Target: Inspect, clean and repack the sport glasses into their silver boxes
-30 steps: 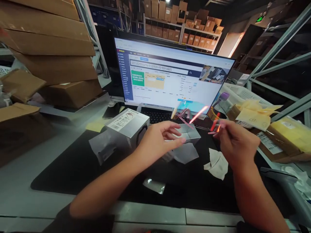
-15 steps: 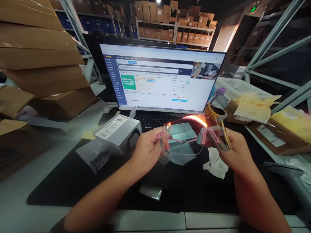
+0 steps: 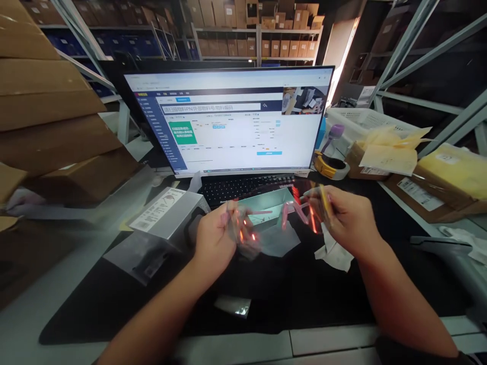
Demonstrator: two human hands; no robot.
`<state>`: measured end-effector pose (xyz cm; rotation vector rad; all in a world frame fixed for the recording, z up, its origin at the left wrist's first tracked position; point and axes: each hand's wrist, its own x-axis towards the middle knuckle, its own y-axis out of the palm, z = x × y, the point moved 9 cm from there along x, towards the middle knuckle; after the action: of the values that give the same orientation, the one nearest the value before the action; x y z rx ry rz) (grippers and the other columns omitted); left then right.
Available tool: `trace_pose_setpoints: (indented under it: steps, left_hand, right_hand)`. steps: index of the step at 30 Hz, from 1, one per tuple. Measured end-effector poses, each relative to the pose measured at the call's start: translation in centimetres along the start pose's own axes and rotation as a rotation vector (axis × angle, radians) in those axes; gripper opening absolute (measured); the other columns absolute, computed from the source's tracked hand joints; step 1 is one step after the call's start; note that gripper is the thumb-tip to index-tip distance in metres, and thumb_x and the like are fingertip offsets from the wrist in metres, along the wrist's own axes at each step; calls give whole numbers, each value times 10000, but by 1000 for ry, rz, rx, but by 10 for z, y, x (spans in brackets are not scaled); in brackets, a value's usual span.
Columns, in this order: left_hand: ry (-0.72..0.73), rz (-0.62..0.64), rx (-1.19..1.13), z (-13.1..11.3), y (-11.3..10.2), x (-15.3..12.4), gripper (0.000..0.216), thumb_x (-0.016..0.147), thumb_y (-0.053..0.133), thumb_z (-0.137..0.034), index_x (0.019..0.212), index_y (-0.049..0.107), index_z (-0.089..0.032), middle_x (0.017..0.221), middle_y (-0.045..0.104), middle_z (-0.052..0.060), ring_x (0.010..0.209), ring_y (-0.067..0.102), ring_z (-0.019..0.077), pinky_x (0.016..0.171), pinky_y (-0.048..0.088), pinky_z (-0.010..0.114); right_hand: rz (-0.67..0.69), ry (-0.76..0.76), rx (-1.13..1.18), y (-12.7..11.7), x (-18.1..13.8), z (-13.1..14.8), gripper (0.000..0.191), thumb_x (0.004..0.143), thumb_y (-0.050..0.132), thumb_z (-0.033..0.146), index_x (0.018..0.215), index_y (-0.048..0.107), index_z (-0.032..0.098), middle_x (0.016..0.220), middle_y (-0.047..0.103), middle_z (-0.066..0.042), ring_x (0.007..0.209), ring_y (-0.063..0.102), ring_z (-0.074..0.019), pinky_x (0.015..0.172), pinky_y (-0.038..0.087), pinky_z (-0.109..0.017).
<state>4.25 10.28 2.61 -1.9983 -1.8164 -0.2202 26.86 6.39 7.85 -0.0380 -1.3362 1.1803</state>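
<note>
Between my hands, above the black mat (image 3: pixel 274 289), I hold a pair of shield-style glasses (image 3: pixel 291 208) with clear, shiny lenses and a pink nose piece. My left hand (image 3: pixel 216 233) pinches one side of them, its fingers closed. The other side is gripped by my right hand (image 3: pixel 348 215), near a yellowish edge. Motion smears the glasses somewhat. Behind them lies an open pale box (image 3: pixel 266 200) with a translucent sheet (image 3: pixel 279 242) in front of it. A crumpled white cloth (image 3: pixel 335 253) rests beneath my right hand.
A grey labelled box (image 3: pixel 167 213) and a clear plastic bag (image 3: pixel 133 256) lie left. Monitor (image 3: pixel 228 132) and keyboard (image 3: pixel 247 187) stand behind. Tape roll (image 3: pixel 331 166), white basket (image 3: pixel 353 119) and yellow packages (image 3: pixel 452 172) are right. Cartons (image 3: pixel 49 101) are stacked left. Another person's hand (image 3: pixel 25 197) shows there.
The glasses have turned in my hands, and their bright lens reflections have shifted. My right hand has moved a little left and up. The camera view has shifted slightly.
</note>
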Motion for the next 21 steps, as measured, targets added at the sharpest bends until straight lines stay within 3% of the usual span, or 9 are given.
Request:
trace_pose_setpoints:
  steps: [5,9,17,21]
  left_hand:
    - [57,13,-53,-3,5,-6,322,974,551,-466,951,718,-192,836,732,62,728,719,194,627,547,273]
    - [-7,51,-136,7,8,-6,343,973,545,-492,972,713,-193,889,744,94,868,736,248,658,571,303]
    - [-69,79,-220,14,13,2,401,914,603,-554,912,715,-169,760,710,88,644,685,213,547,537,298]
    - [-17,-23,-197,12,4,6,324,893,654,-481,989,735,-183,753,683,54,630,642,173,571,531,276]
  right_hand:
    - [63,66,33,22,-1,-17,286,872,580,115,1095,739,197,1141,771,-57,1015,749,-231,843,601,-322]
    - [53,58,31,30,0,-19,299,844,568,96,1051,758,198,1091,784,-62,989,758,-245,835,613,-348]
    - [10,-17,35,29,2,-9,293,835,527,77,999,751,172,989,798,-75,922,768,-228,820,619,-331]
    - [24,3,88,27,1,-2,248,875,504,110,878,740,187,928,794,-66,867,763,-217,756,598,-300]
